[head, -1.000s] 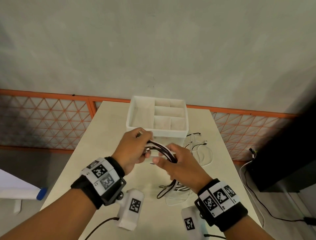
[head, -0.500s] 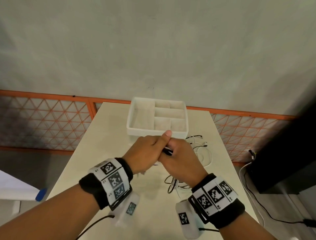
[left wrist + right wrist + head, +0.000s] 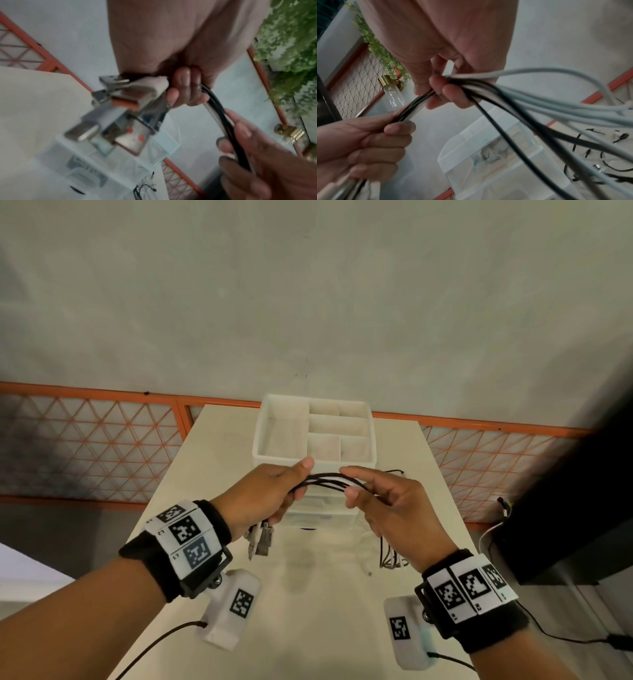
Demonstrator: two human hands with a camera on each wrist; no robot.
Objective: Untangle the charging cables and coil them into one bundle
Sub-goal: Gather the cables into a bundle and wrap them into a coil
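Observation:
A bunch of several black and white charging cables [image 3: 327, 478] stretches level between my two hands above the table. My left hand [image 3: 270, 496] grips one end in a fist, and the USB plugs [image 3: 260, 541] hang out below it; the left wrist view shows those metal plugs [image 3: 123, 108] up close. My right hand [image 3: 383, 498] pinches the bunch between curled fingers and thumb. Beyond it, in the right wrist view, the cables [image 3: 539, 108] fan out and drop toward the table. Loose cable ends [image 3: 392, 559] lie on the table under my right wrist.
A white organiser box [image 3: 274, 453] with compartments stands on clear drawers at the table's [image 3: 212, 474] far middle. Thin black cable ends [image 3: 394, 472] lie to its right. An orange lattice railing [image 3: 102, 446] runs behind, and a dark cabinet [image 3: 565, 508] stands at the right.
My hands, pressed together half a second ago, have drawn apart sideways. The cable bunch is now pulled out straight between them, and the plugs hang below my left hand.

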